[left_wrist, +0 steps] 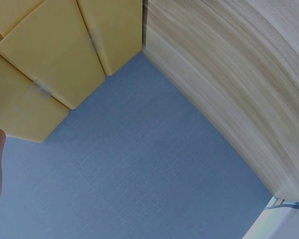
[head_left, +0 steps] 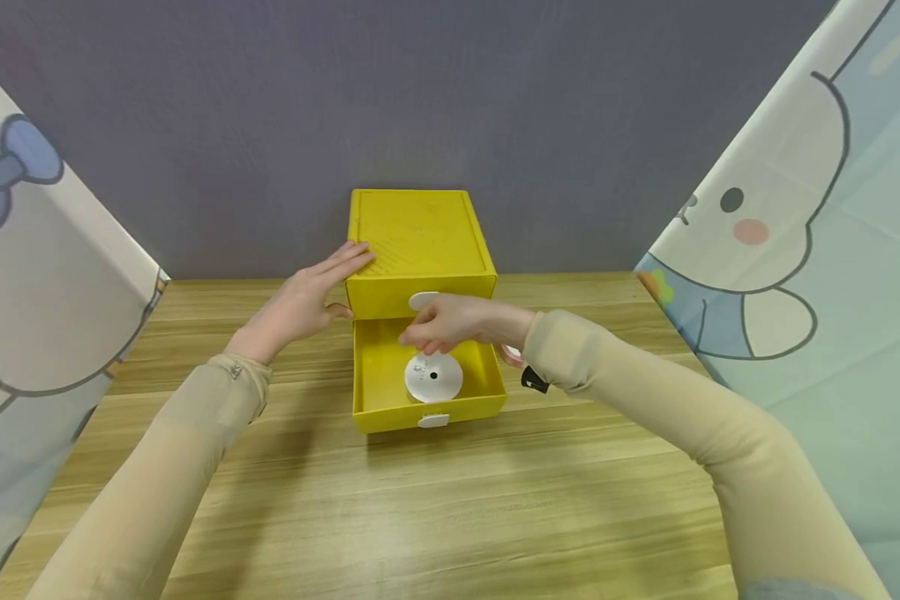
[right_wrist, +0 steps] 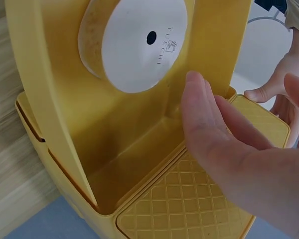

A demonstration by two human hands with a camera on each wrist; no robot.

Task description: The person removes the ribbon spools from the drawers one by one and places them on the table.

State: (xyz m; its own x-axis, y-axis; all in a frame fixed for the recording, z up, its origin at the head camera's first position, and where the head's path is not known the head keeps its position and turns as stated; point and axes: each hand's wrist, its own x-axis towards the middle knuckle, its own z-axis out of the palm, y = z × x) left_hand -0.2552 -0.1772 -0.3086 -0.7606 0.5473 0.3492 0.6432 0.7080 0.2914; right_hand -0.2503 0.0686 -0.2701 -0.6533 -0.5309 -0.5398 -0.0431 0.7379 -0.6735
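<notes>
A yellow two-drawer box (head_left: 420,233) stands on the table, its lower drawer (head_left: 378,367) pulled out. Inside lies a spool (head_left: 442,390) with a round white face, a small dark centre hole and printed letters, which the right wrist view shows close up. Fingers straight, my left hand (head_left: 303,304) rests on the box's top left edge, thumb at its side. My right hand (head_left: 450,321) hovers above the open drawer, just behind the spool. Its fingers (right_wrist: 197,107) are loosely bent and hold nothing, with the thumb apart from them in the right wrist view.
Right of the drawer, partly behind my right sleeve, are a pink ring-shaped roll (head_left: 512,355) and a small black object (head_left: 534,380). A grey wall (head_left: 270,150) rises behind the box. Printed cloths (head_left: 832,250) hang at both sides of the wooden table (head_left: 450,517).
</notes>
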